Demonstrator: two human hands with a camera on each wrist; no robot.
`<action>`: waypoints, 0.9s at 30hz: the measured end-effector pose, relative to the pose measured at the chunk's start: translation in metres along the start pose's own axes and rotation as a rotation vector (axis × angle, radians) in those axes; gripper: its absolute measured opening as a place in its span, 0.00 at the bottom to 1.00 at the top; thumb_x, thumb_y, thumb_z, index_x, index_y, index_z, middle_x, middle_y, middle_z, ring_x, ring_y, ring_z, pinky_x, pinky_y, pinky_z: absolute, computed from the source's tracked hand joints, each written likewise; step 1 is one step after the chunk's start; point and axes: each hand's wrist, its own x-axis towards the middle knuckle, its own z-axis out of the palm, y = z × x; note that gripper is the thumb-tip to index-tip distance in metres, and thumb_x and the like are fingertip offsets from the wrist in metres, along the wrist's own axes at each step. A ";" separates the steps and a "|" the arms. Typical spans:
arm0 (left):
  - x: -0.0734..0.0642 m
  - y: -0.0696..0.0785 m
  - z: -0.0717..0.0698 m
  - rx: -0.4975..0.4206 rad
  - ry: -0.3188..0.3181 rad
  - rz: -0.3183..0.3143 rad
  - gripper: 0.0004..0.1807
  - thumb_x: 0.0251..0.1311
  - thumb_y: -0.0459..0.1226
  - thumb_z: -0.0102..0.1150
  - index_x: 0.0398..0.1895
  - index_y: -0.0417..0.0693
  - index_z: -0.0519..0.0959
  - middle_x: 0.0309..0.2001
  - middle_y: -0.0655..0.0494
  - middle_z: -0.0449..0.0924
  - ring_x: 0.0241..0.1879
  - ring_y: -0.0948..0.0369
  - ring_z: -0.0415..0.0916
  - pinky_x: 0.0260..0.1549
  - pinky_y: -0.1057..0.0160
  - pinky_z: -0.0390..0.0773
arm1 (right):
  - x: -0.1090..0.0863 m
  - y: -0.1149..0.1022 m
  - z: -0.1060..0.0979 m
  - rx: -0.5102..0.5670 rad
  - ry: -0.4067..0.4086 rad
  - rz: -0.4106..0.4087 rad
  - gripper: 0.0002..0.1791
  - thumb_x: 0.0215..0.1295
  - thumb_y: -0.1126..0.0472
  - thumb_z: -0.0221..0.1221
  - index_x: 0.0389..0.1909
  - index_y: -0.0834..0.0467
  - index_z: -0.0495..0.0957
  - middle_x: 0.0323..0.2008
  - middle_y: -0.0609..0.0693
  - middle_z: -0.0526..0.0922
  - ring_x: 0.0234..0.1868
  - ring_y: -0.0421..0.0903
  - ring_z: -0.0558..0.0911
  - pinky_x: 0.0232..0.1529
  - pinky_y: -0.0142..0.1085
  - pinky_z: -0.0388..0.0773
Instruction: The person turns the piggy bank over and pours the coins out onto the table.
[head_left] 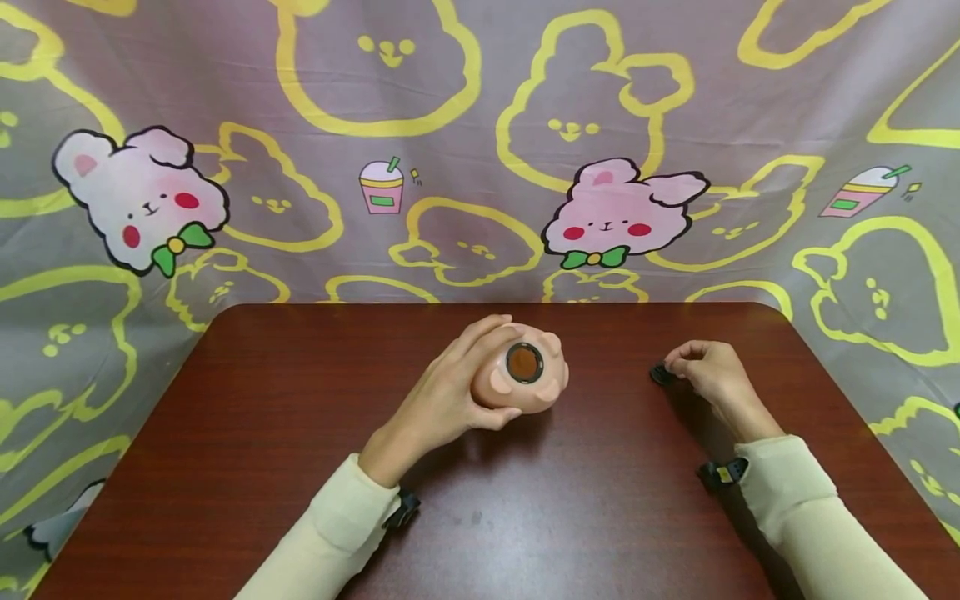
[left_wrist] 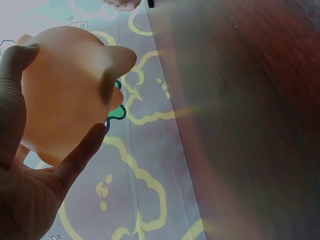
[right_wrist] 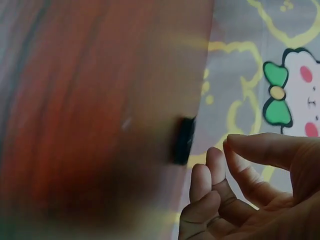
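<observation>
My left hand (head_left: 438, 379) grips a pink, rounded piggy bank (head_left: 528, 397) with stubby feet, thumb on the near side and fingers over the far side. A round opening (head_left: 525, 363) with a dark rim faces up toward the head camera, brown inside. In the left wrist view the bank's smooth side (left_wrist: 65, 95) fills the grasp. My right hand (head_left: 712, 375) is at the right of the table, fingertips close beside a small black round plug (head_left: 661, 376). In the right wrist view the thumb and index tips meet, apart from the plug (right_wrist: 185, 141), with nothing between them.
The dark reddish-brown table (head_left: 585, 500) has a rounded far edge. A hanging cloth (head_left: 465, 167) with yellow outlines and pink rabbit faces stands behind it and along both sides. Black straps (head_left: 723, 475) sit on both wrists, below pale sleeves.
</observation>
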 end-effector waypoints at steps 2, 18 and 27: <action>0.000 0.000 0.000 0.001 0.001 0.000 0.51 0.46 0.45 0.84 0.75 0.62 0.68 0.77 0.58 0.65 0.74 0.57 0.67 0.67 0.47 0.76 | -0.003 -0.005 0.001 -0.029 0.019 -0.035 0.12 0.73 0.62 0.59 0.47 0.68 0.84 0.34 0.47 0.83 0.34 0.43 0.75 0.32 0.34 0.72; -0.001 0.002 0.004 0.033 0.001 0.013 0.52 0.45 0.44 0.85 0.75 0.61 0.67 0.77 0.57 0.65 0.71 0.53 0.69 0.65 0.47 0.77 | -0.031 -0.065 0.034 0.233 -0.269 -0.188 0.26 0.78 0.52 0.59 0.66 0.66 0.73 0.61 0.67 0.79 0.47 0.45 0.87 0.41 0.44 0.89; 0.000 0.003 0.006 0.042 -0.008 0.020 0.52 0.46 0.44 0.85 0.75 0.62 0.67 0.77 0.58 0.64 0.71 0.54 0.69 0.65 0.48 0.77 | -0.037 -0.088 0.056 0.441 -0.497 -0.209 0.32 0.81 0.51 0.55 0.78 0.61 0.61 0.65 0.63 0.76 0.55 0.50 0.86 0.48 0.56 0.87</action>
